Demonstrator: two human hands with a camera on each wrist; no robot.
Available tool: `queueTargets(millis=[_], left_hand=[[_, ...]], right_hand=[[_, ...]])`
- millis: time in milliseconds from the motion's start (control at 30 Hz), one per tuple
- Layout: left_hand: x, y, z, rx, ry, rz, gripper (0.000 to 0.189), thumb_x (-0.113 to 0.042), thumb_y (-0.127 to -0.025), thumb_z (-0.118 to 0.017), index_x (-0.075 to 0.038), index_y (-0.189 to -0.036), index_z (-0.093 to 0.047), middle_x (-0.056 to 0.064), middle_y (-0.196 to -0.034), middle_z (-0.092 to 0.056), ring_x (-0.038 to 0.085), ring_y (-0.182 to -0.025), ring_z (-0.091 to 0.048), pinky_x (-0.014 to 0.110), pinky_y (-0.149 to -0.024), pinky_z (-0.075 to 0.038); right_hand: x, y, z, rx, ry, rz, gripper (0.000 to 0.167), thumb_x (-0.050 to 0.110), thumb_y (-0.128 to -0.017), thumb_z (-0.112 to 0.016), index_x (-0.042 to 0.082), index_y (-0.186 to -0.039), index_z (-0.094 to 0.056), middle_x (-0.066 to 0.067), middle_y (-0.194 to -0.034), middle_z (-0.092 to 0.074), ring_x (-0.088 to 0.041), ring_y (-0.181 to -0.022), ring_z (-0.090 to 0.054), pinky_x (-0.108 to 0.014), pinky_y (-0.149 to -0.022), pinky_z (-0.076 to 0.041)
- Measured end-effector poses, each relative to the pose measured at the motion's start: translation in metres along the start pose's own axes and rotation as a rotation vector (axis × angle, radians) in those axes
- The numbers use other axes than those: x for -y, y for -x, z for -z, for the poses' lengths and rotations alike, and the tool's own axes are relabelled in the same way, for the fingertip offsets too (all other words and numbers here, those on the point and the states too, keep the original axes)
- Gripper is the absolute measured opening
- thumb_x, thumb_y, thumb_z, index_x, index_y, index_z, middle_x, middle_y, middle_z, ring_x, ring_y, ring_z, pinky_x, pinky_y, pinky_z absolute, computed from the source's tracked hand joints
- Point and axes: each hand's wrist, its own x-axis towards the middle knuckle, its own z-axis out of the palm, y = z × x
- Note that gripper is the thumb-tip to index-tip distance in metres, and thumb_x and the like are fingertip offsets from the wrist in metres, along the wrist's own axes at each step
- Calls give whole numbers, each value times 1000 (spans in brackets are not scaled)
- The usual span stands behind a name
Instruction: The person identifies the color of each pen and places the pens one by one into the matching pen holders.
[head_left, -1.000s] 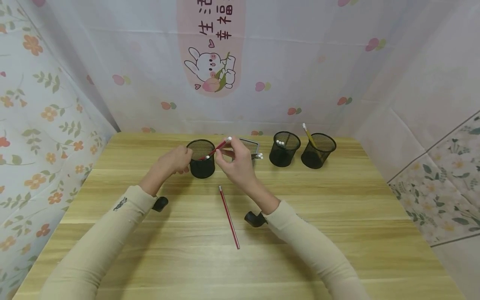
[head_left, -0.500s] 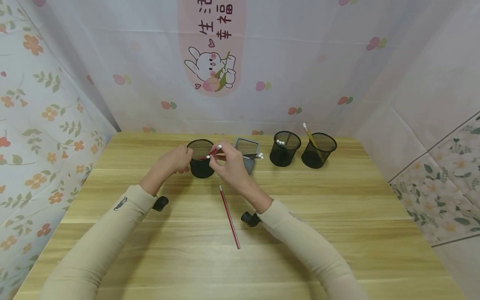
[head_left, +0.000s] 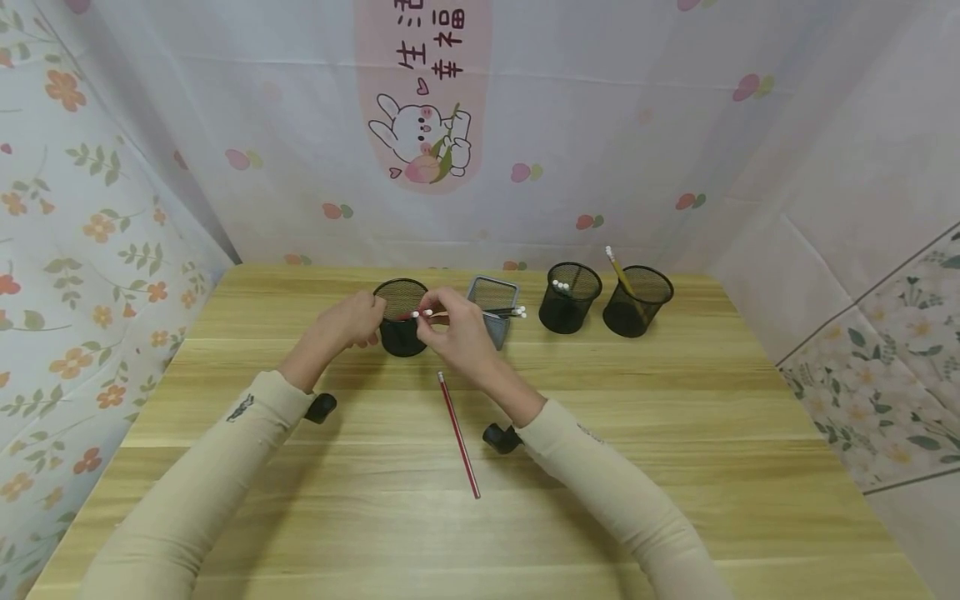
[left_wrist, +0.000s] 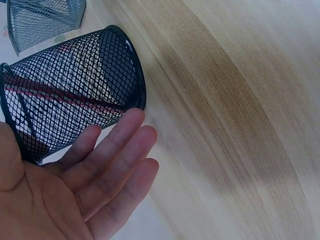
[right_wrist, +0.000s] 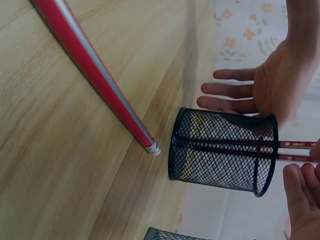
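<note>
A black mesh pencil cup (head_left: 403, 340) stands near the back of the table. My left hand (head_left: 347, 322) holds its rim from the left; the other fingers (left_wrist: 142, 137) lie fairly straight alongside the mesh in the left wrist view. At the rim's right side, my right hand (head_left: 459, 329) pinches a red pencil (right_wrist: 292, 157) near its white-eraser end, most of its length inside the cup. Beside it, another red pencil (right_wrist: 296, 144) leans in the same cup. A third red pencil (head_left: 459, 437) lies on the table in front.
Right of the cup stands a grey mesh holder (head_left: 495, 293) with several dark pencils (head_left: 512, 312) by it. Farther right are a black mesh cup (head_left: 564, 315) with white-tipped pencils and another cup (head_left: 625, 323) with yellow pencils. Patterned curtains hang behind and left.
My right hand has moved left and lowered its red pencil into the cup, so only the eraser end shows above my fingers. The left hand has stayed at the rim.
</note>
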Motion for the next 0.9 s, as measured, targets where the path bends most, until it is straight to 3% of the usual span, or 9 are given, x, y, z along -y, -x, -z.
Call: queueTargets(millis=[233, 533, 900], left_hand=[[0, 2, 0, 5, 6, -1, 57, -29, -111, -17, 7, -128, -57, 19, -95, -70, 34, -81, -64, 37, -59, -48], [1, 1, 0, 7, 18, -10, 54, -28, -110, -16, 6, -109, -58, 20, -96, -69, 32, -80, -64, 35, -58, -47], [2, -1, -1, 6, 15, -1, 52, -29, -110, -16, 3, -101, -57, 21, -96, -70, 29, -76, -63, 34, -56, -47]], right_hand=[[2, 5, 5, 20, -13, -30, 19, -10, -87, -68, 0, -100, -58, -12, -94, -59, -22, -92, -65, -35, -77, -58], [6, 15, 13, 68, 53, -91, 15, -8, -86, -71, -3, -94, -60, -12, -88, -61, -19, -81, -67, -22, -71, -55], [8, 24, 21, 214, 171, -128, 12, 1, -88, -73, 4, -87, -61, -3, -82, -64, -11, -75, -63, -20, -68, -53]])
